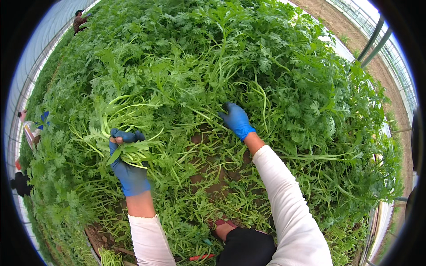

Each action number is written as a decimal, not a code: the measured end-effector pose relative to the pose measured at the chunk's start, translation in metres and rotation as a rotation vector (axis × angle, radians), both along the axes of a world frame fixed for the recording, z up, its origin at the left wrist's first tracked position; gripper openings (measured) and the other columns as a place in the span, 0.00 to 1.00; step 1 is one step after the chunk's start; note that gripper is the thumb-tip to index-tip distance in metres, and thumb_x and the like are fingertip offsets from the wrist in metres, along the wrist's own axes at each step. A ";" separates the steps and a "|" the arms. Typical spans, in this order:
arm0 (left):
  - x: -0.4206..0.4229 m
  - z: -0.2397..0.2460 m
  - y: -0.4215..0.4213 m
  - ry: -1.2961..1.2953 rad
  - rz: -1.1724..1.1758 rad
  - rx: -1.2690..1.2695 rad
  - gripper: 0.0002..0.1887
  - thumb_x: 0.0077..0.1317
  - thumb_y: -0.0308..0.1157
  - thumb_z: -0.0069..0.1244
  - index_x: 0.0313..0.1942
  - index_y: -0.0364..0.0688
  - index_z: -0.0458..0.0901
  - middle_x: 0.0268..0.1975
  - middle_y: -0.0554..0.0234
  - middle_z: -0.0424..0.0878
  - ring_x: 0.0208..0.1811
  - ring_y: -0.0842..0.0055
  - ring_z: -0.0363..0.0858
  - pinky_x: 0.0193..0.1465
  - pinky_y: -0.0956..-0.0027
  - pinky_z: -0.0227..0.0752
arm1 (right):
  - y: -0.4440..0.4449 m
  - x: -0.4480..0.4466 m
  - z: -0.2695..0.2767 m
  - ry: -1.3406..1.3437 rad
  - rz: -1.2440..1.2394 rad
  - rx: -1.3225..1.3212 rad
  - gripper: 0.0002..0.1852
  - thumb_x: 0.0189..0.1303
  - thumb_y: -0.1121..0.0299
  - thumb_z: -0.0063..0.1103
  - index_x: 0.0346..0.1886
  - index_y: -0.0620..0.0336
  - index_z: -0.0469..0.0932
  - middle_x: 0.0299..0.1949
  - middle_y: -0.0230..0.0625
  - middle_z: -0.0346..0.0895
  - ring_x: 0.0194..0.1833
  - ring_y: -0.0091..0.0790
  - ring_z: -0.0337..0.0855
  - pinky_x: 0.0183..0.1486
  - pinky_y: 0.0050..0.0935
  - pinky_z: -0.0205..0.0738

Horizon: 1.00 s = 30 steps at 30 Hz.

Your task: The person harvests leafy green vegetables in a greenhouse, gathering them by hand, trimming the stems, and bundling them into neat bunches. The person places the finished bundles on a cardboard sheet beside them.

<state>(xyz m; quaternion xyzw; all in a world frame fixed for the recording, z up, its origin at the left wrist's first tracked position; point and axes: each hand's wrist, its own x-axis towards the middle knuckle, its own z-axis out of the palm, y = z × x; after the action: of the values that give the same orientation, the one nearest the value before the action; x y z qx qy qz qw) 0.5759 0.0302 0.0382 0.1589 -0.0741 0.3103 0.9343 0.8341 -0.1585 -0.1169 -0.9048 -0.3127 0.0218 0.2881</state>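
Note:
My left hand (128,163), in a blue glove with a fingertip showing bare, is closed around a bunch of cut leafy green stems (133,151). My right hand (236,119), also blue-gloved, reaches among the lobed-leaf plants (223,63) ahead of me. Its fingertips are partly hidden by foliage, so whether they grip a stem is unclear. Pale stems (203,114) lie just left of those fingers. Between my hands, loose leaves and stems cover parts of the brown soil (216,183).
A red-handled object (202,257) lies by my knee, near a bundle of stems (110,257). Another person (79,21) is in the plants at the far upper left. Metal posts (376,43) and a white plastic edge (339,46) border the right side.

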 end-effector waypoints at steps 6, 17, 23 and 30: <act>-0.001 -0.018 -0.013 0.242 0.016 0.051 0.10 0.75 0.34 0.43 0.49 0.40 0.77 0.32 0.67 0.74 0.32 0.75 0.71 0.54 0.60 0.70 | 0.045 0.018 -0.056 0.186 -0.095 -0.167 0.23 0.55 0.52 0.65 0.44 0.62 0.79 0.44 0.53 0.82 0.45 0.55 0.83 0.50 0.46 0.77; -0.002 -0.021 -0.018 0.397 -0.012 0.088 0.08 0.74 0.35 0.43 0.46 0.44 0.76 0.31 0.69 0.77 0.33 0.74 0.73 0.54 0.59 0.69 | 0.012 0.026 -0.018 0.222 0.229 -0.342 0.33 0.48 0.41 0.69 0.43 0.64 0.82 0.42 0.53 0.83 0.45 0.54 0.83 0.51 0.45 0.77; 0.000 -0.029 -0.024 0.471 -0.014 0.109 0.08 0.74 0.36 0.44 0.46 0.45 0.76 0.31 0.68 0.76 0.34 0.73 0.72 0.53 0.56 0.70 | 0.051 -0.008 -0.024 0.134 0.083 -0.406 0.34 0.41 0.37 0.72 0.39 0.61 0.84 0.40 0.49 0.84 0.41 0.51 0.85 0.45 0.43 0.79; 0.000 -0.025 -0.025 0.492 -0.046 0.145 0.08 0.72 0.34 0.46 0.47 0.43 0.76 0.31 0.68 0.74 0.34 0.73 0.71 0.52 0.57 0.70 | 0.050 -0.023 -0.046 0.047 0.145 -0.501 0.09 0.55 0.67 0.61 0.36 0.55 0.86 0.40 0.44 0.86 0.41 0.48 0.88 0.41 0.42 0.81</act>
<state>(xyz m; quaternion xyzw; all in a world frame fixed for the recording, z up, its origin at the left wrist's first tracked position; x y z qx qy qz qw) 0.5761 0.0050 0.0130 0.2944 0.1299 0.2350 0.9172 0.8114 -0.1086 -0.1631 -0.9225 -0.3545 0.1403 0.0598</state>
